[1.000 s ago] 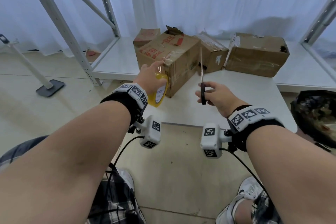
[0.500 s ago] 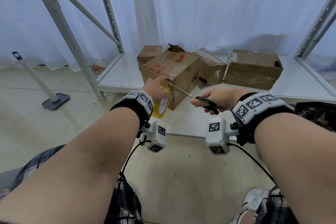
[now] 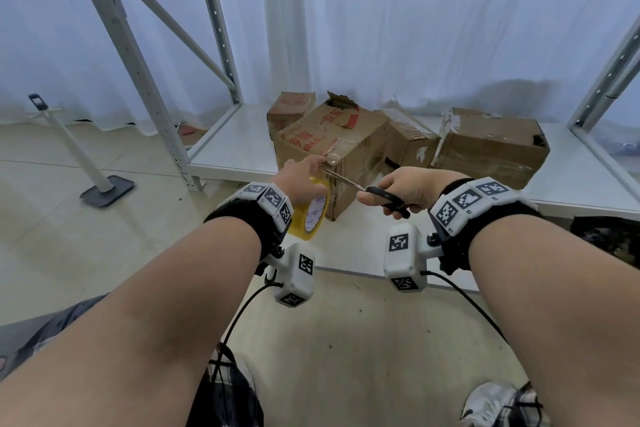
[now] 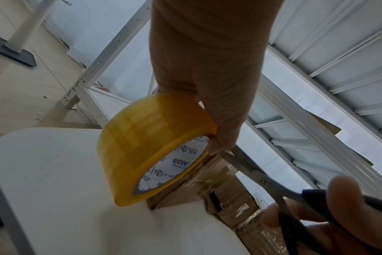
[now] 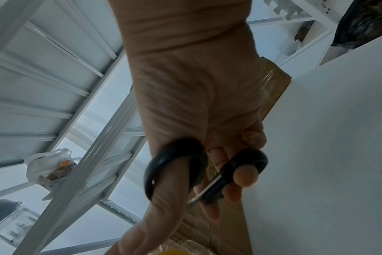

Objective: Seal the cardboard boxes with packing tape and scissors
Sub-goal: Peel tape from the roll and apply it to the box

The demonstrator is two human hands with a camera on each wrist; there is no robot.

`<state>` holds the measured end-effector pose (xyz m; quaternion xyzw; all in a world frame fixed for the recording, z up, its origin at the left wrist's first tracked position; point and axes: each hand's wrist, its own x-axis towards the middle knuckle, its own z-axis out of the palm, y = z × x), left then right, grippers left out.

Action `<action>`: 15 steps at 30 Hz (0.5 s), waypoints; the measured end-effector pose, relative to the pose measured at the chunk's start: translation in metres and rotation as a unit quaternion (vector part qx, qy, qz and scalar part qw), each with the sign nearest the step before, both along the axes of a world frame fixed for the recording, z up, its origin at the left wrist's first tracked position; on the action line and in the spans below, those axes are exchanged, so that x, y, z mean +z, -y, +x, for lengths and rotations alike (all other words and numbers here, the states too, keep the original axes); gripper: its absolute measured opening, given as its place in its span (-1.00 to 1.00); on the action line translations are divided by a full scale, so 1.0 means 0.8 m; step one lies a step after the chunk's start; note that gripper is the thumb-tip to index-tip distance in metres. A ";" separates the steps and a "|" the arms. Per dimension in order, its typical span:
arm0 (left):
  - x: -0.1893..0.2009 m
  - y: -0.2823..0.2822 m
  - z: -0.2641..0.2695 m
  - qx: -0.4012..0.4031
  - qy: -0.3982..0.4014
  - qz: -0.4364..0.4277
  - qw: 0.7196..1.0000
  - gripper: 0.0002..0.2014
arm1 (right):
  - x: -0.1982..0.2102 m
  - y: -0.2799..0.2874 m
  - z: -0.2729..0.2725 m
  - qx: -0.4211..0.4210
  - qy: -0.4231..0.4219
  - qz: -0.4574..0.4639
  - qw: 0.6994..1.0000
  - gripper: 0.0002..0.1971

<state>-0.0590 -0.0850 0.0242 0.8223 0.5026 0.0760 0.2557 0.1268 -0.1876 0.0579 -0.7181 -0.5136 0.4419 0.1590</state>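
Head view:
L hand (image 3: 301, 177): arm stretched fwd, fingers curled round yellow tape roll (image 3: 311, 215), held at near corner of front cardboard box (image 3: 332, 149).
Tape roll: hung below L hand, just beside box's near edge, above white table (image 3: 363, 246).
R hand (image 3: 405, 187): arm stretched fwd, fingers wrapped on black handles of scissors (image 3: 367, 189); thumb seen through one loop.
Scissors: blades pointed left twd L hand, tips at tape strip by box corner; blade gap can't be told.
Boxes: front box on table edge w/ red print; three more boxes (image 3: 491, 146) seen behind on low shelf (image 3: 228, 146).

L wrist view:
L hand (image 4: 207, 77): thumb hooked into roll's core, roll (image 4: 153, 143) gripped; other fingers hidden.
Scissors (image 4: 262, 172): blades reach up to thumb tip; R-hand fingers (image 4: 342, 193) blurred at lower right.
Box (image 4: 196, 186): corner w/ clear tape seen just behind roll, resting on table (image 4: 65, 189).

R wrist view:
R hand (image 5: 196, 103): thumb thru one black loop, fingers curled thru other; scissors (image 5: 207, 172) gripped.
Box (image 5: 270, 96): brown side seen beyond hand, next to white surface (image 5: 327, 155).
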 end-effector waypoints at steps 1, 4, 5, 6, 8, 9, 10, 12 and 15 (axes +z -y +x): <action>0.000 -0.001 0.000 -0.001 0.001 -0.001 1.000 -0.31 | 0.001 -0.003 0.001 0.007 0.008 -0.003 1.000 -0.41; -0.001 -0.004 0.000 -0.006 0.002 0.000 1.000 -0.30 | 0.004 -0.011 0.001 0.027 0.020 -0.010 0.999 -0.29; -0.001 -0.005 0.001 -0.008 0.003 0.000 1.000 -0.30 | 0.003 -0.014 0.001 0.031 0.023 -0.010 0.999 -0.27; -0.002 -0.006 0.001 -0.010 0.004 -0.001 1.000 -0.30 | 0.002 -0.017 0.001 0.032 0.025 -0.009 0.999 -0.27; -0.003 -0.008 0.002 -0.012 0.005 -0.006 1.000 -0.31 | -0.001 -0.021 0.001 0.031 0.026 -0.002 0.999 -0.36; -0.004 -0.008 0.002 -0.011 0.006 -0.008 1.000 -0.31 | -0.003 -0.023 0.001 0.030 0.027 0.002 0.999 -0.40; -0.004 -0.009 0.002 -0.010 0.007 -0.009 1.000 -0.31 | -0.005 -0.024 0.001 0.031 0.027 0.006 0.999 -0.42; -0.005 -0.010 0.002 -0.006 0.011 -0.010 1.000 -0.31 | -0.007 -0.025 0.002 0.031 0.022 0.014 0.999 -0.37; -0.005 -0.013 0.003 -0.005 0.012 -0.007 1.000 -0.32 | -0.008 -0.027 0.004 0.036 0.020 0.029 0.999 -0.32</action>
